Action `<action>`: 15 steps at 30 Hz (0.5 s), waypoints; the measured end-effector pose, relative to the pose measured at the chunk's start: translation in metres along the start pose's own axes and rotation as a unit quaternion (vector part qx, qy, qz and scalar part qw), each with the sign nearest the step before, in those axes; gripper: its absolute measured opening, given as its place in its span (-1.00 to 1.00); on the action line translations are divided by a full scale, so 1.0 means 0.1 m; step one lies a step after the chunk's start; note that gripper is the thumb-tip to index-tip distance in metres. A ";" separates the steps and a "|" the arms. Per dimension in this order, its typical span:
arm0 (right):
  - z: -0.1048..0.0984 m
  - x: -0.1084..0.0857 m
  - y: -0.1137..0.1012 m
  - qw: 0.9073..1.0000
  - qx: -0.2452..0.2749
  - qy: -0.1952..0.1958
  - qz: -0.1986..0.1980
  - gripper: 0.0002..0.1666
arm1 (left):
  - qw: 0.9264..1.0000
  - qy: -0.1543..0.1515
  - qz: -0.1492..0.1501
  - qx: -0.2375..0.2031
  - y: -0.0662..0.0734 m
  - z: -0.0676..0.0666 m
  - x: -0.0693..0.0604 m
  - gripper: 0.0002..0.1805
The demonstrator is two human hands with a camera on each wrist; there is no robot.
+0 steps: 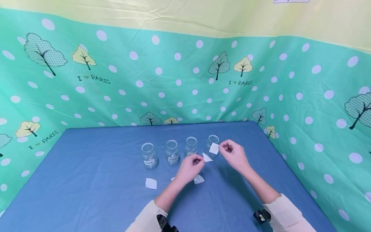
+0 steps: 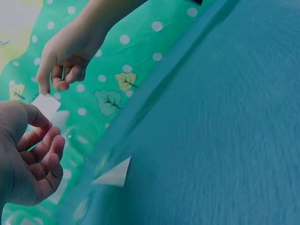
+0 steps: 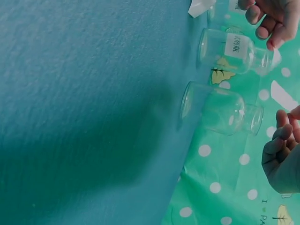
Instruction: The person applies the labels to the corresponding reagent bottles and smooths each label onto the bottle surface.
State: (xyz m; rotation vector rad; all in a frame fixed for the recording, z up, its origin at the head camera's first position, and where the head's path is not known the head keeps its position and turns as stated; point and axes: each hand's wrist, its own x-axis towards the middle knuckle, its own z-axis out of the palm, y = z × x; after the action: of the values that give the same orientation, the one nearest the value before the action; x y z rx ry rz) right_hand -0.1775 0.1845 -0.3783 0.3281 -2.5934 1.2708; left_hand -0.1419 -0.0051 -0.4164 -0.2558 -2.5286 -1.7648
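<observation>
My right hand (image 1: 234, 154) pinches a small white square label (image 1: 214, 148) by its edge, in front of the rightmost glass jar (image 1: 213, 139). Between thumb and forefinger, my left hand (image 1: 190, 167) holds a white paper slip (image 1: 207, 158), just apart from the label. The right wrist view shows this jar (image 3: 218, 110) bare of any label; beside it stands a jar with a printed label (image 3: 236, 46). Further left are two more labelled jars, the middle one (image 1: 172, 151) and the leftmost one (image 1: 149, 154). My left hand partly hides the third jar (image 1: 191, 145).
White paper pieces lie on the blue cloth (image 1: 95, 180) before the jars: one at left (image 1: 151, 183), one near my left wrist (image 1: 198, 179), and another mostly covered by my forearm. A green dotted curtain (image 1: 121, 80) encloses the table's back and sides.
</observation>
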 end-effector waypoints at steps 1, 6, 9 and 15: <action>0.00 0.00 0.01 1.000 -0.003 0.004 -0.001 -0.92 | 1.000 -0.004 -0.003 -0.005 0.01 0.02 0.00 -0.86; 0.00 0.00 0.04 0.999 -0.024 0.017 -0.013 -0.93 | 0.998 -0.037 -0.023 -0.042 0.04 0.17 0.00 -0.85; -0.01 0.00 0.04 0.999 -0.031 0.023 -0.020 -0.93 | 0.997 -0.056 -0.037 -0.049 0.03 0.28 -0.01 -0.87; -0.01 -0.01 0.05 0.999 -0.030 0.022 -0.012 -0.93 | 0.996 -0.065 -0.064 -0.019 -0.02 0.45 -0.05 -0.89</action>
State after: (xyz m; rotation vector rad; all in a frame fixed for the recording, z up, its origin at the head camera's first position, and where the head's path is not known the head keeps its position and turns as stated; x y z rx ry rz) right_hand -0.1780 0.1880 -0.3817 0.3166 -2.5764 1.1750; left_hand -0.1343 0.0356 -0.4342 -0.2232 -2.6589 -1.9027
